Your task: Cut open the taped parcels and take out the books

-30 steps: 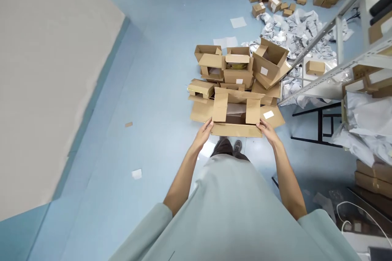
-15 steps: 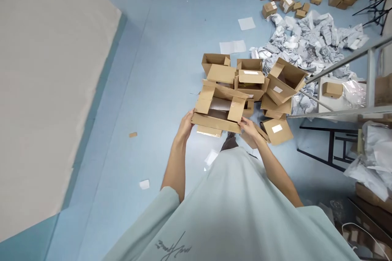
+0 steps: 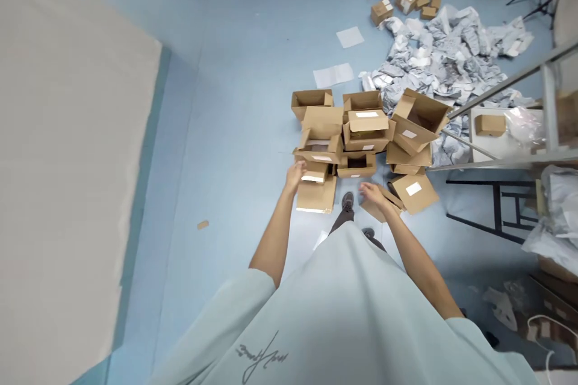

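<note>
My left hand (image 3: 295,175) is held in front of the near-left cardboard boxes, fingers loosely apart and holding nothing. Right of it, my right hand (image 3: 371,192) is also bare, its fingers slightly bent above a tilted cardboard box (image 3: 383,207). Between and beyond my hands, an open carton (image 3: 320,149) with a white label stands in the group, flaps up. A smaller open carton (image 3: 356,169) sits beside it. Just by my left hand lie a box with a shiny edge (image 3: 315,171) and a flat cardboard piece (image 3: 315,195).
Open boxes stand farther off, one of them a large tilted carton (image 3: 419,120). Behind them spreads a heap of grey plastic mailers (image 3: 451,60). A metal frame (image 3: 506,165) rises at the right. White sheets (image 3: 334,75) lie on the blue floor, and a pale surface (image 3: 67,162) fills the left.
Both hands have let go of the open carton, which now stands lower among the other boxes. My hands are apart from it, and the view has shifted slightly.
</note>
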Motion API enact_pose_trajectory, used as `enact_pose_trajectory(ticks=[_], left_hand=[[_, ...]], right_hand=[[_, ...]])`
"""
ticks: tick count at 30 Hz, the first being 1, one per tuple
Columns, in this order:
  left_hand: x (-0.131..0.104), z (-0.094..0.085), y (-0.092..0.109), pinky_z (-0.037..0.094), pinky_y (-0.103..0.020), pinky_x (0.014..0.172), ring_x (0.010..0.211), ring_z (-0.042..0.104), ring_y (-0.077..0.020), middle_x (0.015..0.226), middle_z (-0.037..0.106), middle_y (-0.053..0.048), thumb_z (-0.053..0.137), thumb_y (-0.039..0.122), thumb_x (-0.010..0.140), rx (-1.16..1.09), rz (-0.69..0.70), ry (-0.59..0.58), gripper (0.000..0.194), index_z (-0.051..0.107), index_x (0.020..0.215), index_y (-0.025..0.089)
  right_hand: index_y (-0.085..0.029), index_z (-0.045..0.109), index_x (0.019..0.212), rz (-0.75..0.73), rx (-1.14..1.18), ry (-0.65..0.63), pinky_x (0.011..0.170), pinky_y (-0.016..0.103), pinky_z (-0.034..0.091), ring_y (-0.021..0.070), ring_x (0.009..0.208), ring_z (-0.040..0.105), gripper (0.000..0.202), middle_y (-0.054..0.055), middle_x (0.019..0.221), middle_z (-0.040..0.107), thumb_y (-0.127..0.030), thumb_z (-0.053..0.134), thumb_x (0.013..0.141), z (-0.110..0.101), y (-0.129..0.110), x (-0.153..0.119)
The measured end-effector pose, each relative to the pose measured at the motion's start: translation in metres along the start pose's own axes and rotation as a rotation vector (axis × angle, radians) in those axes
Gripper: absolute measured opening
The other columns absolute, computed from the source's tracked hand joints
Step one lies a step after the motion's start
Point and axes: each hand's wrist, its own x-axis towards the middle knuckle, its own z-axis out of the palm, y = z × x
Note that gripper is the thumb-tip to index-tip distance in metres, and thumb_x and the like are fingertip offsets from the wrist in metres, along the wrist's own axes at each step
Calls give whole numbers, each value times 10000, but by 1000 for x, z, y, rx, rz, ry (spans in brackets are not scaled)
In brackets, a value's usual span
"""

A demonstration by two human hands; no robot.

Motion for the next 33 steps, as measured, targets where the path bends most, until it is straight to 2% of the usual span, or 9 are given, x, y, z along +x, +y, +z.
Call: enact_pose_trajectory(ticks=[4, 8, 12, 16, 20, 24, 26, 29, 33], left_hand=[[-55, 96, -31, 587, -504, 1158, 1167, 789, -306, 1221, 860, -202, 609, 603, 1000, 112, -52, -284, 509, 813, 1120, 152], [-141, 184, -64, 628, -498, 1119, 1061, 826, -299, 1066, 890, -164, 685, 620, 937, 238, -19, -638, 462, 838, 965, 185], [-227, 251, -95, 644, -526, 1110, 1014, 834, -322, 1046, 904, -137, 743, 695, 884, 395, 87, -955, 489, 853, 910, 219], [-311, 316, -126, 608, -597, 1180, 1123, 834, -362, 1149, 902, -166, 717, 807, 876, 534, 233, -1219, 625, 865, 990, 211], [-420, 384, -169, 590, -619, 1217, 1262, 814, -394, 1290, 872, -216, 683, 929, 844, 651, 340, -1475, 813, 867, 1130, 190], [-550, 443, -220, 537, -654, 1284, 1343, 791, -441, 1396, 834, -251, 683, 1021, 776, 789, 392, -1699, 981, 855, 1234, 171], [-614, 468, -243, 534, -650, 1293, 1343, 795, -440, 1402, 835, -242, 707, 1009, 784, 862, 392, -1816, 976, 853, 1270, 175], [-701, 501, -275, 526, -614, 1317, 1364, 794, -405, 1418, 841, -190, 724, 920, 873, 928, 394, -2000, 850, 851, 1319, 208], [-793, 548, -315, 539, -596, 1306, 1347, 806, -391, 1393, 854, -170, 744, 811, 923, 958, 391, -2166, 726, 855, 1324, 216]], right_hand=[[-252, 712, 831, 24, 104, 121, 906, 461, 652, 212, 756, 707, 366, 5, 764, 736, -573, 884, 792, -41, 64, -71], [-259, 762, 880, 12, 252, 275, 960, 514, 653, 245, 808, 777, 360, 54, 857, 811, -574, 890, 763, -80, 124, -147], [-260, 818, 1016, -59, 449, 434, 1049, 559, 641, 304, 959, 839, 478, 114, 1041, 874, -651, 909, 756, -112, 191, -228], [-264, 842, 1159, -196, 666, 620, 1102, 571, 622, 333, 1091, 848, 650, 146, 1217, 876, -759, 918, 745, -131, 278, -319], [-275, 848, 1204, -310, 792, 790, 1084, 549, 624, 319, 1094, 844, 687, 126, 1231, 878, -782, 931, 746, -146, 380, -423], [-278, 851, 1226, -342, 916, 1028, 1084, 544, 618, 328, 1113, 839, 692, 106, 1207, 880, -781, 932, 758, -156, 481, -532], [-284, 848, 1224, -330, 1006, 1179, 1081, 552, 619, 343, 1128, 833, 703, 105, 1204, 881, -796, 935, 750, -157, 525, -577], [-291, 844, 1226, -327, 1141, 1361, 1099, 571, 615, 364, 1166, 827, 719, 116, 1261, 879, -826, 929, 753, -161, 581, -623], [-290, 846, 1210, -318, 1290, 1487, 1102, 580, 624, 384, 1174, 836, 764, 130, 1278, 879, -864, 944, 716, -176, 638, -657]])
